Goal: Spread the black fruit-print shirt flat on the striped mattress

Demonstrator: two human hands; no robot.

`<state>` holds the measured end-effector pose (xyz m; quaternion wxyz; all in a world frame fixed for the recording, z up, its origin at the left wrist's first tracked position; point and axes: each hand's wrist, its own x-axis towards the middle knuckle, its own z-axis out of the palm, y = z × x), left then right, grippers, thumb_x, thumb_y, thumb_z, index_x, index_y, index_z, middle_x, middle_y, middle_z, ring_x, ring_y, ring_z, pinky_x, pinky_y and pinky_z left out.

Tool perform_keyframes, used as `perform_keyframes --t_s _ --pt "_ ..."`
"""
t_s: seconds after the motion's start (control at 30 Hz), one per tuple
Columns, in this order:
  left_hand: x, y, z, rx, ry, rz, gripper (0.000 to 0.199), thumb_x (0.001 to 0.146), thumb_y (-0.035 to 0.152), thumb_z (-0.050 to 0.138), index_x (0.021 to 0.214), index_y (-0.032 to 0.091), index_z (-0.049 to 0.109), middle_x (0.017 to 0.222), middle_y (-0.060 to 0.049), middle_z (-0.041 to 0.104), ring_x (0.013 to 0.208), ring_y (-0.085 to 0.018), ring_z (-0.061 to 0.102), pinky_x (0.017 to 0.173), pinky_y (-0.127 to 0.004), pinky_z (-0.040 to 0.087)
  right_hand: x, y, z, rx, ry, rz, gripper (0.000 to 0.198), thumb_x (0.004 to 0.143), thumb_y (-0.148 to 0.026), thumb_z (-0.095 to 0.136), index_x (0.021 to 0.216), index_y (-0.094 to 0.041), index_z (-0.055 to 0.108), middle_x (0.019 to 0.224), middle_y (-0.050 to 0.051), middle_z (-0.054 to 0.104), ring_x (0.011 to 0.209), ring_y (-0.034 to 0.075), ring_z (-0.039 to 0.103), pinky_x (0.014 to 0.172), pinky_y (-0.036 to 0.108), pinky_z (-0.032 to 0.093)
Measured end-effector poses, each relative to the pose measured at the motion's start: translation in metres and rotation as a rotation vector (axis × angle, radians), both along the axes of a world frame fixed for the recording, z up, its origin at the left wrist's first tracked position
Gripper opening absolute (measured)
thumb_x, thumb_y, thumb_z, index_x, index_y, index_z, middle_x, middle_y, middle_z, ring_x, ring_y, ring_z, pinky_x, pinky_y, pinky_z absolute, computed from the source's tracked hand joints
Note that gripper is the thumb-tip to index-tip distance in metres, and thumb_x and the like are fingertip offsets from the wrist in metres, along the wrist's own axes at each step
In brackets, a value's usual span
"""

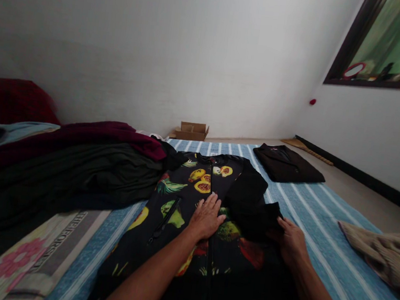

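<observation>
Left hand lies flat, fingers spread, on the middle of the jacket, which is laid out on the bed. Right hand pinches the black sleeve, folded across the chest. Soft, light cloth by the look of it, likely to slump and crease; best held at seams, cuff or hem. Its lower edge is cut off by the frame, and the dark pile to the left is hard to sort out.

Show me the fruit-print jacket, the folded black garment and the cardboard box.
fruit-print jacket (179, 200): head view, left front panel.
folded black garment (287, 164): head view, middle of its top.
cardboard box (191, 131): head view, front wall.
</observation>
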<state>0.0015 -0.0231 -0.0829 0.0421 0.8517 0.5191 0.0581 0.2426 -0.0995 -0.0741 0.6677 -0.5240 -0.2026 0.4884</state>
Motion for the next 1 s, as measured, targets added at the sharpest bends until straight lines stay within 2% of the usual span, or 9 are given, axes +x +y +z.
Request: perform_keyframes --t_s 0.4,0.7,1.0 --pt "0.002 0.0 0.002 -0.015 0.019 0.006 0.06 0.089 0.049 0.03 0.137 0.013 0.034 0.149 -0.012 0.024 0.138 -0.022 0.013 0.109 -0.046 0.017 0.002 0.002 -0.005 -0.025 0.017 0.008 0.016 0.064 -0.026 0.07 0.077 -0.019 0.062 0.068 -0.003 0.068 0.052 0.016 0.063 0.047 0.027 0.053" --pt "0.0 -0.001 0.005 -0.006 0.033 0.011 0.059 0.089 0.048 0.031 0.136 0.013 0.036 0.149 -0.011 0.024 0.138 -0.022 0.014 0.109 -0.046 0.018 0.0 0.002 -0.007 -0.009 0.024 0.022 0.019 0.063 -0.028 0.07 0.078 -0.018 0.063 0.062 -0.002 0.066 0.05 0.017 0.062 0.045 0.026 0.05" --pt "0.0 -0.003 0.01 -0.011 0.037 0.017 0.058 0.089 0.046 0.031 0.137 0.013 0.035 0.149 -0.011 0.024 0.138 -0.021 0.014 0.11 -0.045 0.017 -0.002 0.002 -0.006 -0.002 0.026 0.029 0.029 0.059 -0.032 0.074 0.08 -0.016 0.063 0.065 0.0 0.068 0.051 0.016 0.062 0.045 0.026 0.05"
